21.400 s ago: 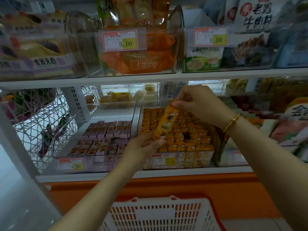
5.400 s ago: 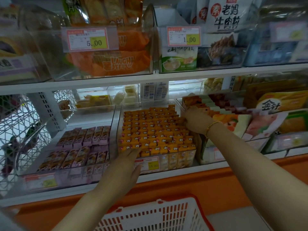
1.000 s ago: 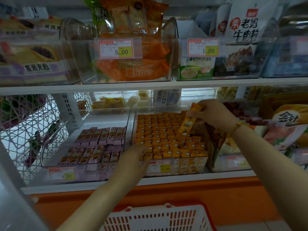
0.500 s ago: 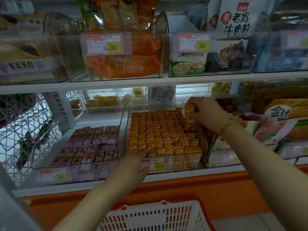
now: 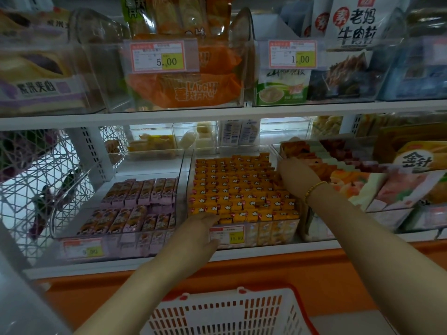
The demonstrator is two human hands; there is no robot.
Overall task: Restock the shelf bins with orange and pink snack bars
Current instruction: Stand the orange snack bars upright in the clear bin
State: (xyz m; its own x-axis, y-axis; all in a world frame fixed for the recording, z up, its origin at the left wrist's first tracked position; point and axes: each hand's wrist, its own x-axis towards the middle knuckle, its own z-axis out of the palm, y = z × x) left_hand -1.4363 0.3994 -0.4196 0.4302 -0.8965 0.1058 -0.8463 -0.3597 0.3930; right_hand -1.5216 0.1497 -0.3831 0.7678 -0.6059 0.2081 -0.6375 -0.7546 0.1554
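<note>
Several rows of orange snack bars stand packed in a clear bin on the lower shelf. To its left, a second clear bin holds two rows of pink snack bars, with bare room behind them. My left hand rests on the orange bin's front edge, fingers laid over the front row, thumb on the front wall. My right hand presses with extended fingers on the bars at the bin's right rear. No loose bar shows in either hand.
A red and white shopping basket sits below the shelf, in front of me. Bins of flat snack packs stand right of the orange bin. The upper shelf overhangs the bins. A white wire rack closes the left side.
One second ago my right hand held an orange bar above the bin. It lowered the bar into the right rear rows; the bar is now among the others. My left hand stayed.
</note>
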